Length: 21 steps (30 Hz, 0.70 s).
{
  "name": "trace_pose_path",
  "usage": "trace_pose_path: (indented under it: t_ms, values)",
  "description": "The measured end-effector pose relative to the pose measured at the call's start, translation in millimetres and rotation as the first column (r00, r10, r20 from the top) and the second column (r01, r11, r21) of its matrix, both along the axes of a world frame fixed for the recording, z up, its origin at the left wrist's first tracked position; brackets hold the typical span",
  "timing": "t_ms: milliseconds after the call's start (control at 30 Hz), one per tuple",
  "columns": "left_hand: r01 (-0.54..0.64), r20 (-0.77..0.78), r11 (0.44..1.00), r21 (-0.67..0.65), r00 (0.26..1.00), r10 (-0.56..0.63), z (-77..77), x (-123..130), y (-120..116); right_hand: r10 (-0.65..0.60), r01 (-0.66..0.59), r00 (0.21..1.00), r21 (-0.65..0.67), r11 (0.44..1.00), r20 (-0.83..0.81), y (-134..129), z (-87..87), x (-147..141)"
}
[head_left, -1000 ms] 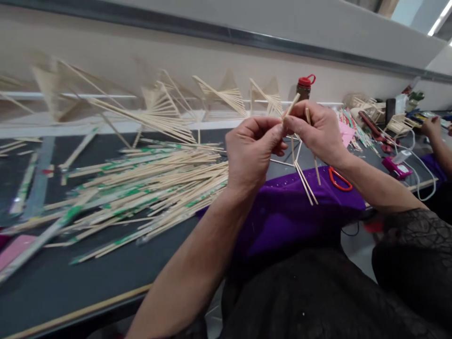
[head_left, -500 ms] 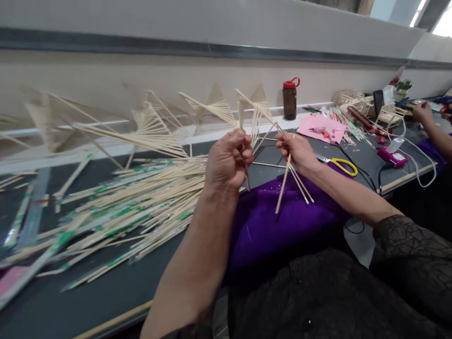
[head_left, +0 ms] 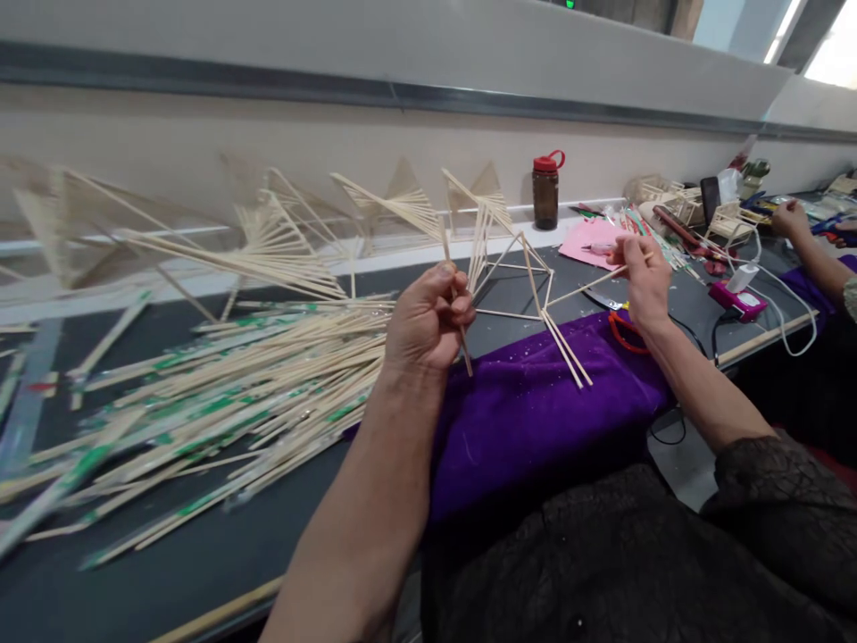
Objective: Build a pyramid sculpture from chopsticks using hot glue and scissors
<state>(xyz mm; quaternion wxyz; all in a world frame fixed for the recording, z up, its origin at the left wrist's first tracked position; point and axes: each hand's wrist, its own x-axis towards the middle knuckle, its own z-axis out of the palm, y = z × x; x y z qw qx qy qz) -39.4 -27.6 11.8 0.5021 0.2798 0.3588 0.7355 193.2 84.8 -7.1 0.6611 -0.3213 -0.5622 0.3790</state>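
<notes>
My left hand [head_left: 432, 317] is closed around a slender wooden stick that stands nearly upright, its lower end [head_left: 466, 353] showing beneath the fingers. My right hand [head_left: 646, 284] pinches another wooden stick [head_left: 589, 284], which slants down leftward to a corner of a stick frame [head_left: 509, 314]. Whether that stick's far end touches the corner I cannot tell. Two loose-ended sticks [head_left: 568, 350] jut from the same corner over a purple cloth [head_left: 536, 429]. Fanned sticks [head_left: 483, 207] rise from the frame's back. Scissors [head_left: 599, 297] lie partly behind my right hand.
A heap of sticks [head_left: 268, 384], some in green-printed wrappers, covers the table's left side. Twisted stick models [head_left: 281, 241] line the wall. A red-capped bottle [head_left: 545, 192], a pink sheet [head_left: 579, 243] and a magenta power adapter [head_left: 737, 302] sit rightward. Another person's hand [head_left: 791, 219] is far right.
My right hand has moved right, away from the frame, and now holds one stick stretched out sideways. The frame's corner is uncovered. My left hand keeps its stick almost in place.
</notes>
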Motion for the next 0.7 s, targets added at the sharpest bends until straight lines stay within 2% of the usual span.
trace_pose_path:
  t_ms: [67,133,167,233,300,333,367,400,433,500,533,567,600,667,700]
  values:
    - [0.006,-0.011,1.000,-0.011,1.000,-0.006,-3.9,-0.1,2.5,-0.033,0.003,0.980,0.150,0.989,0.194,-10.0,-17.9,14.2]
    - [0.011,-0.023,1.000,-0.025,1.000,-0.011,-6.9,0.4,4.2,-0.040,-0.116,0.890,0.309,0.944,0.455,-24.4,-35.4,21.1]
    - [0.012,-0.030,0.999,-0.034,0.999,-0.013,-7.9,0.7,4.6,-0.024,-0.220,0.812,0.344,0.913,0.583,-31.8,-42.9,22.2]
    - [0.008,-0.041,0.999,-0.046,0.999,-0.010,-8.8,1.0,4.7,0.017,-0.468,0.598,0.333,0.819,0.801,-44.6,-53.4,21.4]
    - [-0.001,-0.051,0.999,-0.049,0.999,-0.002,-8.6,0.7,4.1,0.014,-0.654,0.396,0.271,0.706,0.918,-53.1,-56.4,20.4]
    - [-0.005,-0.053,0.999,-0.047,0.999,0.003,-8.2,0.3,3.6,0.006,-0.706,0.338,0.249,0.663,0.941,-55.6,-54.9,21.1]
    - [-0.010,-0.054,0.999,-0.044,0.999,0.007,-7.6,0.0,3.1,0.005,-0.730,0.313,0.237,0.641,0.950,-56.9,-51.8,22.9]
    - [-0.014,-0.053,0.999,-0.042,0.999,0.011,-6.9,-0.4,2.6,0.008,-0.727,0.315,0.236,0.645,0.949,-57.3,-47.4,26.2]
    - [-0.018,-0.050,0.999,-0.041,0.999,0.016,-6.1,-0.8,2.1,0.007,-0.698,0.331,0.239,0.675,0.944,-56.7,-42.2,30.6]
    - [-0.029,-0.040,0.999,-0.037,0.999,0.028,-4.4,-1.3,1.3,-0.047,-0.551,0.333,0.235,0.801,0.942,-53.1,-32.3,41.8]
    - [-0.033,-0.035,0.999,-0.033,0.999,0.032,-3.7,-1.6,1.0,-0.105,-0.430,0.288,0.226,0.874,0.952,-50.5,-28.6,47.9]
    - [-0.036,-0.031,0.999,-0.026,0.999,0.035,-3.0,-1.8,0.7,-0.157,-0.295,0.203,0.213,0.931,0.967,-47.6,-26.3,53.8]
    - [-0.037,-0.031,0.999,-0.018,0.999,0.037,-2.6,-1.9,0.5,-0.189,-0.166,0.090,0.202,0.965,0.978,-44.6,-25.3,59.1]
    - [-0.037,-0.041,0.999,-0.003,0.998,0.037,-2.5,-2.0,0.3,-0.179,0.010,-0.136,0.182,0.983,0.974,-39.4,-26.7,67.6]
    - [-0.036,-0.048,0.999,0.004,0.998,0.037,-2.7,-1.9,0.3,-0.159,0.047,-0.213,0.172,0.984,0.964,-37.3,-28.3,70.5]
